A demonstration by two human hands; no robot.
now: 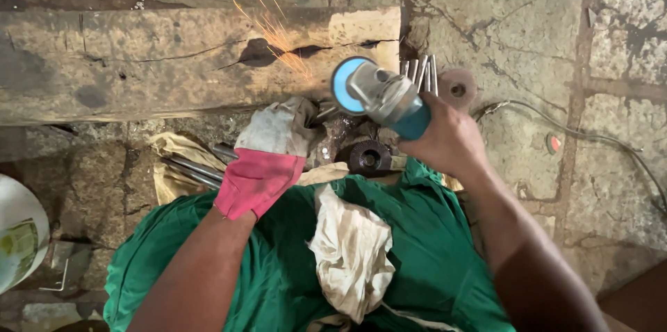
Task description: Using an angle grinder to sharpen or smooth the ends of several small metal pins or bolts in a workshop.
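Right hand (448, 139), bare, is wrapped tight around the teal body of an angle grinder (385, 96), centre of view, just near of the wooden beam (174, 61). Blue-faced disc points left; sparks (278, 33) fly far-left over the beam.

Left hand (274, 151), in a grey and pink work glove, is closed on a small metal workpiece at the disc. The piece itself is mostly hidden by glove and disc, so its shape cannot be told.

Handling, as judged: the grinder looks rigid and moderately heavy, and it twists under load; hold it around the body behind the gear head, as now. The workpiece is stiff metal, likely hot and sharp-edged near the contact; grip it at the end away from the disc.

Loose steel rods (194, 169) lie on paper left of the glove; more rods (420, 71) lie far of the grinder, beside a worn disc (457, 87). A dark ring part (368, 158) sits near-centre. A white container (17, 235) at the far left edge; contents not visible. A pale rag (351, 249) rests on the green lap cloth (278, 269).
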